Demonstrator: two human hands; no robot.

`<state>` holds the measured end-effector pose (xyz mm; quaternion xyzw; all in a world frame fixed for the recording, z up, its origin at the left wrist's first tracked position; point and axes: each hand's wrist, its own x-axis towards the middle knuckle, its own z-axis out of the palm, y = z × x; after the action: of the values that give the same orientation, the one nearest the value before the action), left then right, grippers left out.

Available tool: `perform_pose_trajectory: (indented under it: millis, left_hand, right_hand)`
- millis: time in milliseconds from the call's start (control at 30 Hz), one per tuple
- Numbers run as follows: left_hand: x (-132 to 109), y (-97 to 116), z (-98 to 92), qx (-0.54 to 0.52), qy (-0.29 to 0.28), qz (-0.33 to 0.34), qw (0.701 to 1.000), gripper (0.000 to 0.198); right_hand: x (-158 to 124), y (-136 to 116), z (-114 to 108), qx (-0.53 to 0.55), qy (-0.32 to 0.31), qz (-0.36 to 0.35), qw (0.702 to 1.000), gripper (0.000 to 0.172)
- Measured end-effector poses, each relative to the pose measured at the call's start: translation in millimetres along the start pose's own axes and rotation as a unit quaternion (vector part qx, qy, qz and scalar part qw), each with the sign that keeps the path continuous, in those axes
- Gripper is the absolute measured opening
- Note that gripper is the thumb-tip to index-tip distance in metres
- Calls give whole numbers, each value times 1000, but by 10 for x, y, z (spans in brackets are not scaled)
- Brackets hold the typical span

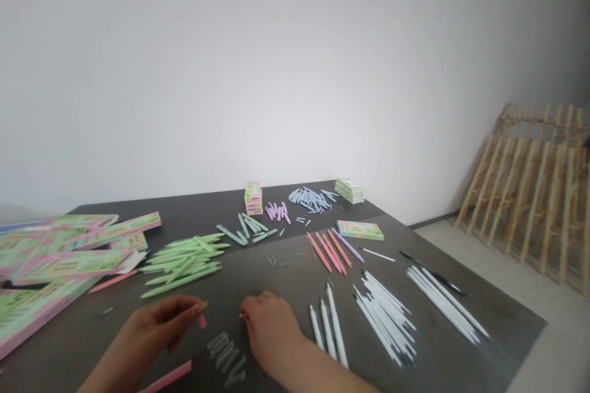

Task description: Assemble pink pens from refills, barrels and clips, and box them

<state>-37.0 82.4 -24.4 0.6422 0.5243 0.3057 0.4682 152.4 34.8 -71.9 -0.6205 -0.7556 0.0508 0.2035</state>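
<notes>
My left hand [168, 322] is closed in a pinch, with a small pink pen part [203, 321] showing at its fingertips. To its right, my right hand [270, 328] is closed low over the dark table, and a bit of pink [242, 315] peeks out at its fingers; the rest is hidden. Between and below the hands lie several small translucent pieces [225, 353], perhaps clips. A pink pen barrel [168, 377] lies at the bottom edge, below my left hand. White pen tubes [328, 325] rest right of my right hand.
Green pen barrels [187, 261] are heaped beyond my left hand, beside flat pens boxes [74, 264]. Farther back lie teal [249, 227], purple [278, 212] and blue parts [308, 198]. White refills [385, 319] and coral barrels [328, 250] spread on the right of the table [498, 325].
</notes>
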Motion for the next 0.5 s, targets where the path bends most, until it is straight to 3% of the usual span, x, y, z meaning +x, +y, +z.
perform_pose_trajectory:
  millis: [300, 500]
  left_hand:
    - [-63, -67, 154, -45, -34, -34, 998, 37]
    - [-57, -107, 214, -80, -37, -39, 995, 36]
  right_hand:
    - [9, 3, 133, -9, -22, -62, 998, 18]
    - [-26, 17, 94, 54, 7, -49, 997, 16]
